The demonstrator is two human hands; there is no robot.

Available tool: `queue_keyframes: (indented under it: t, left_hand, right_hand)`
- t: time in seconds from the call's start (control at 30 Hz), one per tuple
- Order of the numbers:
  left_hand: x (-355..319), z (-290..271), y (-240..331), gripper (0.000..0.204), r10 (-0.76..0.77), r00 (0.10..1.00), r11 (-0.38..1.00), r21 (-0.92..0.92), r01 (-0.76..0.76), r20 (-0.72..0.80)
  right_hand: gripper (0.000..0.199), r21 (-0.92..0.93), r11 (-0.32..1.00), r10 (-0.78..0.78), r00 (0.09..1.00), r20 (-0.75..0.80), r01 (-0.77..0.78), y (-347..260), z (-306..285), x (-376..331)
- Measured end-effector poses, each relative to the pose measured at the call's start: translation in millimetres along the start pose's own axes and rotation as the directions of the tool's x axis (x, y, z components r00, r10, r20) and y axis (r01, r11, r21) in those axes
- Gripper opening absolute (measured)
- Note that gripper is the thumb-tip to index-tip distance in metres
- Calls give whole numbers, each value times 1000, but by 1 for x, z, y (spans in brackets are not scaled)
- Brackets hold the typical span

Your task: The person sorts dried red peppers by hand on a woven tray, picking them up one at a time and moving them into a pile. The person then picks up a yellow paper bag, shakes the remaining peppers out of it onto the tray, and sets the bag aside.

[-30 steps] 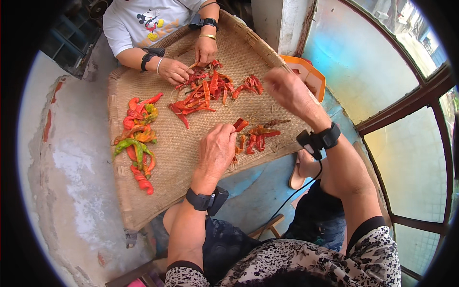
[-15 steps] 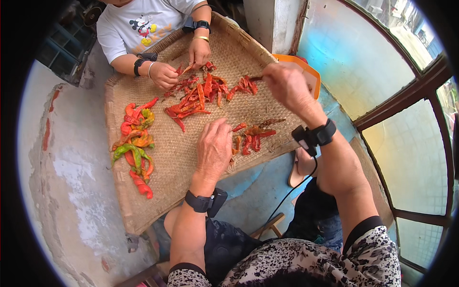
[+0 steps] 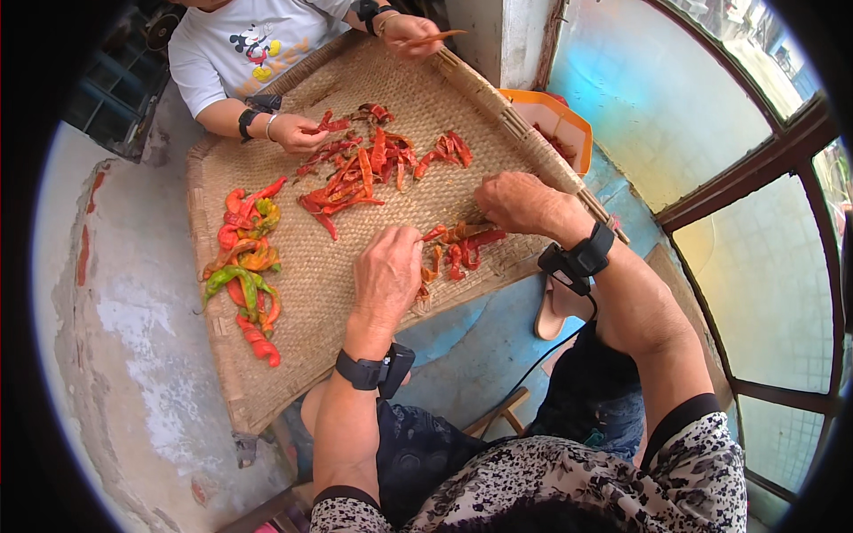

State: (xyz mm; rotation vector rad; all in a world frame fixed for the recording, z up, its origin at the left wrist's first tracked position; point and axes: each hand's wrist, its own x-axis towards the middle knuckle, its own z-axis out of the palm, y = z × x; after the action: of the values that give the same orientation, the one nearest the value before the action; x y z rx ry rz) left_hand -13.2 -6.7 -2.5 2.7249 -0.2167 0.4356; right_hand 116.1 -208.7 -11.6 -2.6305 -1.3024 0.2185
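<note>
My left hand (image 3: 387, 271) is closed over the near part of the woven tray, its fingertips pinching the end of a dried red chili (image 3: 434, 234). My right hand (image 3: 522, 204) bends down near the tray's right edge, its fingers closed at a dark dried chili (image 3: 469, 218); the fingertips are partly hidden. Beneath and between my hands lies a small group of dried red chilies (image 3: 462, 258). A larger heap of dried red chilies (image 3: 360, 178) covers the tray's middle, with a smaller cluster (image 3: 446, 151) to its right.
The woven tray (image 3: 293, 355) has a raised rim. Fresh red and green peppers (image 3: 249, 266) lie along its left side. Across from me a co-worker's hands (image 3: 298, 133) handle chilies. An orange-rimmed container (image 3: 582, 133) holds dried chilies beyond the right edge, near the windows (image 3: 755, 275).
My right hand has come down and nearer, from the far right cluster to the small group. The co-worker's one hand has moved to the far rim, carrying a long chili.
</note>
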Motion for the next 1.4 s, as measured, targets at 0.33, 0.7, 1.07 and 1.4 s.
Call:
queue_keyframes:
  t: [0.33, 0.7, 1.07, 1.4]
  left_hand:
    - [0, 0, 0, 8, -21, 1000, 1000, -14, 21, -1]
    - [2, 6, 3, 8, 23, 999, 999, 21, -24, 42]
    - [3, 3, -4, 6, -48, 999, 999, -2, 48, -26]
    - [4, -8, -5, 9, -64, 997, 997, 37, 65, -36]
  right_hand:
    - [13, -64, 998, 30, 997, 72, -26, -9, -15, -2]
    - [12, 41, 978, 193, 823, -535, -204, 6, -36, -6]
    - [15, 5, 1000, 13, 995, -97, -13, -30, -3, -2]
    - [11, -51, 998, 17, 990, -139, -24, -31, -9, 10]
